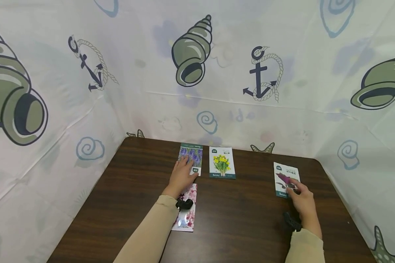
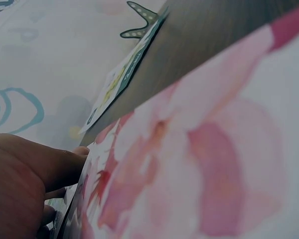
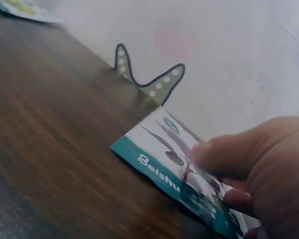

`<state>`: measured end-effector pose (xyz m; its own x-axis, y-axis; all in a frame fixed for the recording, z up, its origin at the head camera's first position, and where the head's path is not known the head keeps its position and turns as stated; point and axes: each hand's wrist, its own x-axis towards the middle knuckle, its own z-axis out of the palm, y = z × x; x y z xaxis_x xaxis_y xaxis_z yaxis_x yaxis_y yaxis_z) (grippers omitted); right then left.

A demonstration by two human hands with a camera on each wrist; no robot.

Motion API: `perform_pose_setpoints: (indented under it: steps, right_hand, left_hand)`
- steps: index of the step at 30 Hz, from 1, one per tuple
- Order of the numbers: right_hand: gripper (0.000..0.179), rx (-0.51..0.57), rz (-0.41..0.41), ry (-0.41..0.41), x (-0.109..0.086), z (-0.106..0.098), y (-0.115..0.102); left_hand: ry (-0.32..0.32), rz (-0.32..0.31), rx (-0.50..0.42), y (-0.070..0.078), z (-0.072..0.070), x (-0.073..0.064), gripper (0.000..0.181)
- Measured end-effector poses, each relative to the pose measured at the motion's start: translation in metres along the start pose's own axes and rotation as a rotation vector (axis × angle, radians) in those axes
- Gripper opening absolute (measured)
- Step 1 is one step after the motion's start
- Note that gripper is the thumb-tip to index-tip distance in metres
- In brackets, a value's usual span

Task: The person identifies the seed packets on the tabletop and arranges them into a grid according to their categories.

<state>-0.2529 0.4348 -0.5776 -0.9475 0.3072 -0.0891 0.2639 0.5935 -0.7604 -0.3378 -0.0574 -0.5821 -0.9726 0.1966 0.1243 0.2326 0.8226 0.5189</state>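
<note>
Across the lower part of a packet with purple flower spikes lies my left hand, fingers spread over its face. Beneath that wrist is a pink blossom packet, partly covered by the wrist and its black band. The pink packet fills much of the left wrist view, near the hand. My right hand touches a white packet with a purple plant at the right; its fingertips rest on the printed face. This packet lies flat, marked "Beishu".
A packet with yellow flowers lies on the dark wooden table, just right of the purple-flower one. Behind the table's far edge and along both sides hangs a pale curtain printed with shells and anchors.
</note>
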Motion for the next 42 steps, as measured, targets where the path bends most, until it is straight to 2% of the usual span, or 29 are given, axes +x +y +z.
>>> perform_pose_setpoints:
  steps: [5,8,12,15,20,24,29,31,36,42]
  right_hand:
    - [0.052,-0.171,-0.090,0.002,0.000,0.004,0.001]
    - [0.052,-0.198,-0.110,-0.004,0.001,0.004,-0.002]
    - [0.056,-0.171,-0.136,-0.079,0.003,0.001,-0.005]
    - [0.060,-0.165,-0.156,-0.102,0.003,0.002,-0.004]
    - [0.060,-0.190,-0.171,-0.054,-0.001,0.006,-0.002]
    - [0.060,-0.185,-0.169,-0.051,-0.004,0.007,0.000]
    - [0.053,-0.174,-0.224,-0.059,-0.003,0.006,-0.001]
    - [0.056,-0.183,-0.239,-0.065,-0.002,0.005,-0.002]
    - [0.074,-0.237,-0.194,-0.065,-0.004,0.008,-0.005]
    - [0.070,-0.242,-0.210,-0.065,-0.006,0.015,-0.003]
  left_hand:
    - [-0.004,0.000,-0.004,0.001,0.000,0.000,0.070]
    - [-0.002,0.003,-0.005,0.002,0.000,0.001,0.069]
    - [0.002,0.008,0.005,0.002,-0.001,0.003,0.069]
    - [0.002,0.009,0.007,0.002,-0.002,0.003,0.069]
    - [0.004,0.016,-0.007,0.002,-0.002,0.002,0.069]
    - [-0.006,0.012,0.006,0.000,0.001,0.002,0.070]
    - [0.000,0.012,-0.016,0.001,0.001,0.004,0.070]
    - [0.004,0.012,-0.022,0.002,0.000,0.004,0.071]
    - [0.000,0.016,0.006,0.001,0.000,0.004,0.070]
    - [-0.011,0.012,0.014,-0.004,0.002,0.001,0.070]
